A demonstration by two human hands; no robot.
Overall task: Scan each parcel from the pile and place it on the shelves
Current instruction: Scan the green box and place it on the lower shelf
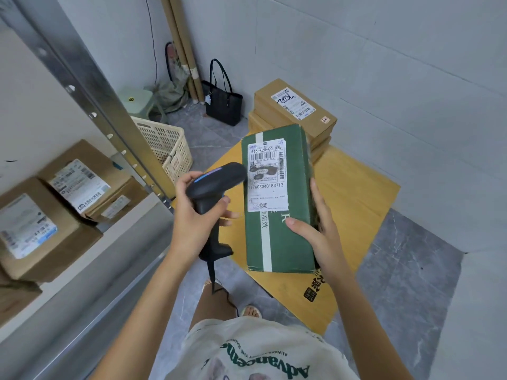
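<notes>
Now we grip the scanner (212, 187) in our left hand (196, 218), its nose at nine o'clock of the label (267, 175); our right hand (315, 229) clasps the green parcel (279, 198) above the yellow box (356, 204). Best hold the parcel flat and aim squarely at the barcode.

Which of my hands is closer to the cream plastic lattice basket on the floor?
Left. The left hand, gripping the black handheld scanner, sits just right of the cream plastic lattice basket. The right hand holds the green cardboard parcel, farther right.
</notes>
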